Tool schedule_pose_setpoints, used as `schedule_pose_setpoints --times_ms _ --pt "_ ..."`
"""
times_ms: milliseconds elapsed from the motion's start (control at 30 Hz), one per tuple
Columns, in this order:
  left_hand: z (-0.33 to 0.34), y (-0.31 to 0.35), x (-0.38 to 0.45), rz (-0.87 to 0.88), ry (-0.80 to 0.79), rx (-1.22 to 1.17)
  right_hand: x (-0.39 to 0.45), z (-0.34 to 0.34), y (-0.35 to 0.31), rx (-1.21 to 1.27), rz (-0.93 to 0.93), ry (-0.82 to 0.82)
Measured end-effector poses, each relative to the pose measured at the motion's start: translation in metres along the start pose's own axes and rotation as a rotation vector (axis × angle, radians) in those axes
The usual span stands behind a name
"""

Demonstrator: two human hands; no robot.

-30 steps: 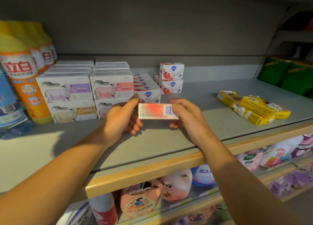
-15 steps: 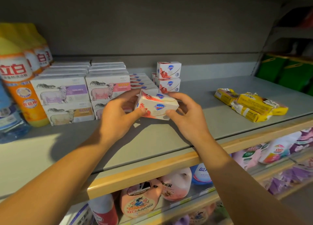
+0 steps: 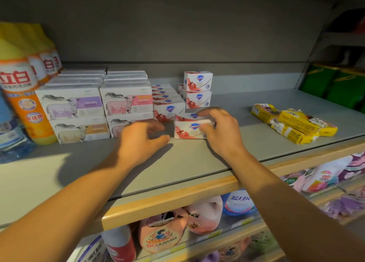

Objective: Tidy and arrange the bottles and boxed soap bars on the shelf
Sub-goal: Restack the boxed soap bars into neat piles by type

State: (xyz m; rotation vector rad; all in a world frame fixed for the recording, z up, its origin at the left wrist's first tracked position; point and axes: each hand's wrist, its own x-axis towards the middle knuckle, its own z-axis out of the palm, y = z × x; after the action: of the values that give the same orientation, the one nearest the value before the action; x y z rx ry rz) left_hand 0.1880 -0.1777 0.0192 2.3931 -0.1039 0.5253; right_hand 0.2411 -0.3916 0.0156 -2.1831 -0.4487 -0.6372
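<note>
A white and red boxed soap bar (image 3: 187,129) stands on the grey shelf (image 3: 197,159), just right of a row of matching boxes (image 3: 167,104). My right hand (image 3: 221,131) grips its right end, fingers over the top and thumb on the front. Just left of the box, my left hand (image 3: 142,141) hovers with loosely curled fingers, holding nothing. Two more of these boxes (image 3: 197,90) are stacked behind. Sheep-print soap boxes (image 3: 94,108) are stacked in rows to the left. Orange and yellow bottles (image 3: 25,88) stand at the far left.
Yellow wrapped soap bars (image 3: 294,123) lie in a loose heap at the right of the shelf. A blue-labelled clear bottle (image 3: 9,131) stands at the left edge. Green packs (image 3: 335,84) fill the neighbouring bay. Detergent bottles (image 3: 166,230) crowd the lower shelf under the wooden front lip (image 3: 177,198).
The soap box was held up in both hands; now it stands on the shelf next to the row. My left hand has let go and drawn left; my right hand still grips it.
</note>
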Motion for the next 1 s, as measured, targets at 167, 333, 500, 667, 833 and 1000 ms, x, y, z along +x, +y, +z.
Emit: schedule_pose_setpoints --times_ms 167,333,500,667,833,1000 --pt "0.006 0.004 -0.009 0.197 -0.279 0.275 0.028 0.009 0.01 -0.136 -0.011 -0.087" --pt "0.009 0.002 -0.011 0.249 -0.329 0.342 0.046 0.028 0.008 -0.282 -0.141 -0.24" --pt "0.009 0.002 -0.011 0.25 -0.318 0.323 0.06 0.044 0.006 -0.375 -0.255 -0.239" --pt "0.009 0.002 -0.011 0.238 -0.305 0.3 0.066 0.058 0.011 -0.376 -0.288 -0.213" --pt "0.009 0.001 -0.01 0.237 -0.298 0.308 0.063 0.062 0.013 -0.324 -0.288 -0.182" --pt "0.009 0.003 -0.011 0.245 -0.288 0.31 0.067 0.048 0.014 -0.183 -0.177 -0.128"
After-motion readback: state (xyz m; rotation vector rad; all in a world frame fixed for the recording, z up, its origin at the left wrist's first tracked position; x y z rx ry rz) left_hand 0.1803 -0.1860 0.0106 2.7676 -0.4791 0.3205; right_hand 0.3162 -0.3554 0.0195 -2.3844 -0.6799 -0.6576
